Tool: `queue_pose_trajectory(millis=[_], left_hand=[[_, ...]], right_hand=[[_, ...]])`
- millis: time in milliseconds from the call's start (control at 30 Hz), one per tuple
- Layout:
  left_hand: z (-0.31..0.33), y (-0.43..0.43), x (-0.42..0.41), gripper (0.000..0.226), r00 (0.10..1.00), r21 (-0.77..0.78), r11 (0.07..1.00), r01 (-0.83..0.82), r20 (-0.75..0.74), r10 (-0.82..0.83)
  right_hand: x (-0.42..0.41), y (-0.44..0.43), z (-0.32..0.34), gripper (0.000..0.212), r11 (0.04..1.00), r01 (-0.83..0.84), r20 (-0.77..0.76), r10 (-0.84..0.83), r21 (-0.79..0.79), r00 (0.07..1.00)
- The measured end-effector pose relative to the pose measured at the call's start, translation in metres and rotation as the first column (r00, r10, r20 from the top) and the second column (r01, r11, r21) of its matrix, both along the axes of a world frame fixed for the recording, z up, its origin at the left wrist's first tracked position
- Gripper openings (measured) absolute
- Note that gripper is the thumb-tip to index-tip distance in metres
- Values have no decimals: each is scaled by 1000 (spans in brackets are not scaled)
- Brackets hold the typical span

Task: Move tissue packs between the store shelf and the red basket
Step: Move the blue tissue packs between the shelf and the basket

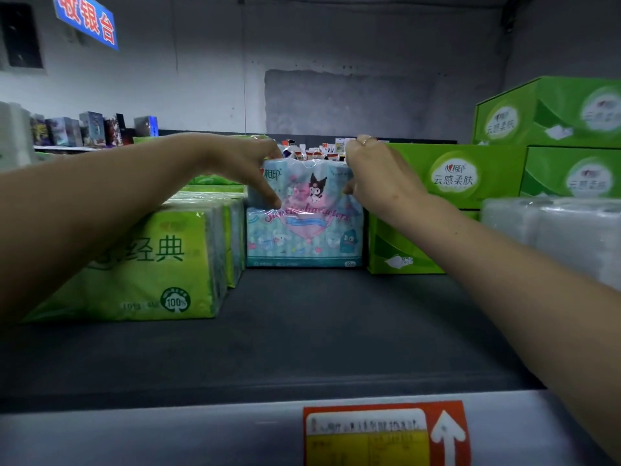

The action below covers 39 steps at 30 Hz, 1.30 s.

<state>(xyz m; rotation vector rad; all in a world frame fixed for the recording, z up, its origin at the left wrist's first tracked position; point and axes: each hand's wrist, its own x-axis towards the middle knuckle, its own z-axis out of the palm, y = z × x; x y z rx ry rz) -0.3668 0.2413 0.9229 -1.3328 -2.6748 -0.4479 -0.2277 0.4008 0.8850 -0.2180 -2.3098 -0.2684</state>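
A light-blue tissue pack (pixel 304 237) with cartoon characters stands upright at the back of the dark grey shelf (pixel 302 331). My left hand (pixel 245 163) grips its top left corner, thumb on the front face. My right hand (pixel 376 173) grips its top right corner, fingers over the top edge. Both arms reach in from the lower corners of the view. The red basket is not in view.
Green tissue packs (pixel 144 264) lie left of the blue pack. Green tissue boxes (pixel 453 183) are stacked to its right, with clear-wrapped white rolls (pixel 554 230) in front of them. A price label (pixel 386 435) sits on the shelf's front edge.
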Motion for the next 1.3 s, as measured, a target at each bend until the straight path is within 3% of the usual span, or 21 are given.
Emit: queue_pose_trajectory(millis=[100,233,333,433,567,733,800,967,1100,1200,1300], left_hand=[[5,-3,6,79,997,-6,1000,-2,83,3],[13,-10,19,105,970,18,997,73,230,-75],[15,-6,17,71,963,111,994,-5,269,-25],[15,-5,14,62,967,131,990,-43,255,9],[16,-8,17,69,973,155,985,-77,228,40],[31,-23,26,46,990,-176,975,-138,13,142],[39,-28,34,44,988,-237,960,-150,-11,152],[49,-36,59,48,993,-145,982,-119,-33,115],[43,-53,73,54,998,38,999,-29,-62,32],[37,-70,89,69,995,63,998,-28,-99,34],[23,-82,103,60,993,59,998,-13,-115,20]], right_hand=[[0,3,6,30,1000,-9,22,9,-5,1000],[2,7,9,28,999,-29,56,30,-20,998],[9,8,11,25,997,-52,76,56,-52,995],[15,9,11,33,993,-85,95,92,-80,991],[18,7,9,42,989,-125,92,132,-75,987],[13,8,6,28,981,-170,139,182,-93,973],[13,9,6,28,980,-175,142,188,-97,972],[16,9,6,35,978,-175,153,191,-113,969],[18,12,3,41,976,-185,141,200,-112,970],[18,12,2,44,980,-166,155,181,-107,971],[23,8,5,52,968,-202,142,223,-149,964]])
